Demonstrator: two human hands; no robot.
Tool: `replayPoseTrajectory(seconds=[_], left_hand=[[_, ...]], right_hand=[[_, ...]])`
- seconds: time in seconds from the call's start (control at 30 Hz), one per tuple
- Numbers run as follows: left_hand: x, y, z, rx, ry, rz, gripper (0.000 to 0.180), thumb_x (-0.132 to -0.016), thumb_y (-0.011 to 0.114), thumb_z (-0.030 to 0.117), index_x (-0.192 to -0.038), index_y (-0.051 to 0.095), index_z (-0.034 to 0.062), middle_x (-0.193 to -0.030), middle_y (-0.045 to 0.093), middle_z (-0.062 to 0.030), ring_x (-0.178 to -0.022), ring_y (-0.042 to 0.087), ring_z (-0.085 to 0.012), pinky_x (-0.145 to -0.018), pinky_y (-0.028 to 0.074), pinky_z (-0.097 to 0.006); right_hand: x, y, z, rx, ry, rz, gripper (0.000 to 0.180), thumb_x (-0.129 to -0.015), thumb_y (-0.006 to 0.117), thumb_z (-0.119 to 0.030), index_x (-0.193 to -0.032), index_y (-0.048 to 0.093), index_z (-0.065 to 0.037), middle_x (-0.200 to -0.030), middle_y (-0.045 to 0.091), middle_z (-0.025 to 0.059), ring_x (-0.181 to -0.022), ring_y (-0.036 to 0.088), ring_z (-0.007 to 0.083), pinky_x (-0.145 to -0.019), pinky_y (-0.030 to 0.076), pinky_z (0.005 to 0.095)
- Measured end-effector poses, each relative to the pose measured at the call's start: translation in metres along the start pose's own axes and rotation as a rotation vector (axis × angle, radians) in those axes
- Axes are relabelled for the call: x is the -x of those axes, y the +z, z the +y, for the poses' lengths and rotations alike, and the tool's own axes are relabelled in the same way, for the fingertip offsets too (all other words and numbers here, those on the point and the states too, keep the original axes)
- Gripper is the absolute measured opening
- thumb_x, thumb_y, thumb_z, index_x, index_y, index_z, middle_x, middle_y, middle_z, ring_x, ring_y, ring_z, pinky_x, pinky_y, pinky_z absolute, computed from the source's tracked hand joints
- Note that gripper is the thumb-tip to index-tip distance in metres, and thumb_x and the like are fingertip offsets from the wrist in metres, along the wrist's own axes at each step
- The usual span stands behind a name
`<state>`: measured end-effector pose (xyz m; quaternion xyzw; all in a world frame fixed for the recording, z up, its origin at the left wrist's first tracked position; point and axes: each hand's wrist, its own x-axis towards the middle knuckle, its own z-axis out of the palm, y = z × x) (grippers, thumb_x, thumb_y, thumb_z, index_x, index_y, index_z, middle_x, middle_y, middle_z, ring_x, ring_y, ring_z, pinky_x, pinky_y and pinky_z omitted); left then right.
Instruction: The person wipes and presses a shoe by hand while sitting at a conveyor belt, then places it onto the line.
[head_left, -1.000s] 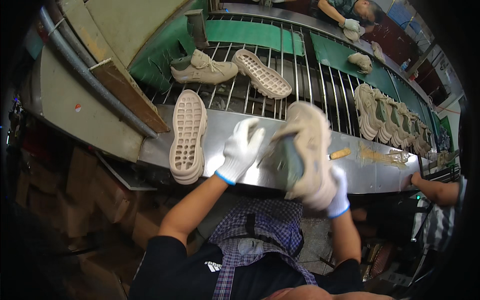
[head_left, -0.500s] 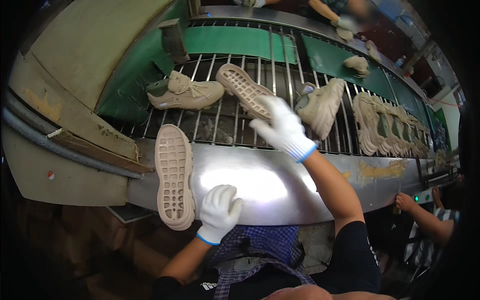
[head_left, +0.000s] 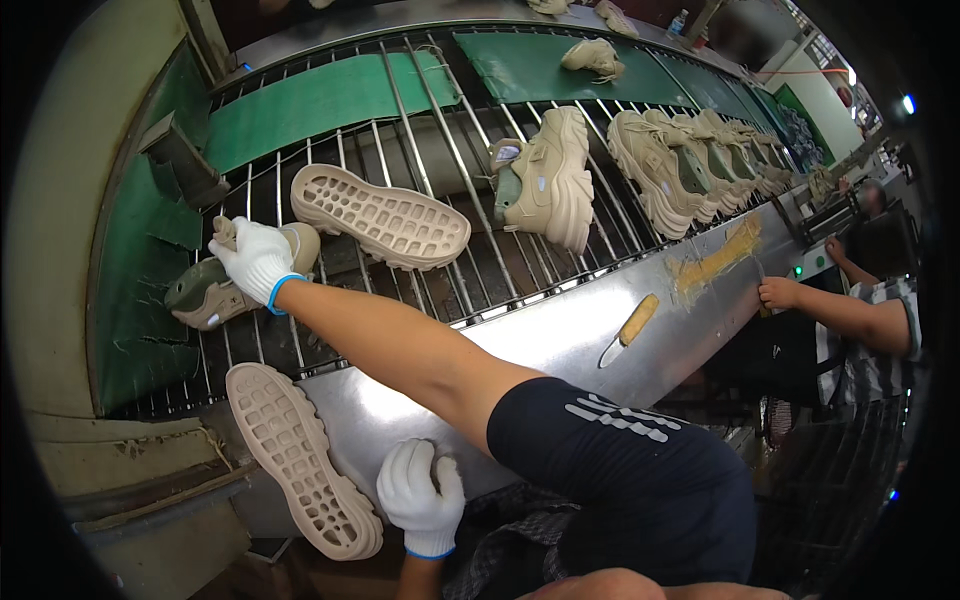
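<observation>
Beige rubber and steel bars fill the head view. The right hand (head_left: 255, 258), in a white knit glove, reaches across the body to the far left of the bar conveyor (head_left: 440, 150) and lies over a beige shoe upper (head_left: 205, 290) resting on the bars; its grip looks closed about the upper's heel end, though the fingers' undersides are out of sight. The left hand (head_left: 420, 497), also gloved, rests flat and released on the steel desk (head_left: 560, 340), just beside a loose outsole (head_left: 300, 460) that overhangs the near edge.

Risks, as judged: the overhanging outsole could slip off if nudged; the reaching forearm passes near a second outsole (head_left: 380, 215) and might shift it; a glove finger could catch between bars.

Hard to read: the upper's far side, the small tool (head_left: 628, 328) on the desk, and the row of finished shoes (head_left: 690, 160), which blurs toward the rim. A co-worker's hand (head_left: 778, 292) is cut off at right.
</observation>
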<state>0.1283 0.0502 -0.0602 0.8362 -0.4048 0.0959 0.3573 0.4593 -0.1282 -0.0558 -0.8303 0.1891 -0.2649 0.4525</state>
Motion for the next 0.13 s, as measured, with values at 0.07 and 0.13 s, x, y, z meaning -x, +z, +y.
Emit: replayPoseTrajectory(seconds=[0.07, 0.13], left_hand=[[-0.007, 0.000, 0.001, 0.033, 0.006, -0.037, 0.025, -0.086, 0.076, 0.012, -0.106, 0.074, -0.0019, -0.105, 0.075, -0.0180, -0.101, 0.072, -0.0417, -0.091, 0.057, -0.051], [-0.008, -0.002, -0.004, 0.019, 0.006, -0.031, 0.025, -0.086, 0.076, 0.013, -0.107, 0.074, -0.0011, -0.106, 0.075, -0.0175, -0.101, 0.072, -0.0415, -0.092, 0.057, -0.052]], right_hand=[[-0.007, -0.010, 0.000, -0.322, 0.191, 0.083, 0.043, -0.097, 0.074, -0.046, -0.108, 0.070, -0.004, -0.092, 0.077, 0.0168, -0.086, 0.075, 0.0359, -0.080, 0.058, 0.0456], [-0.004, -0.017, -0.009, -0.589, 0.208, 0.119, 0.037, -0.100, 0.071, -0.040, -0.104, 0.070, -0.004, -0.086, 0.076, 0.0141, -0.079, 0.075, 0.0307, -0.075, 0.059, 0.0432]])
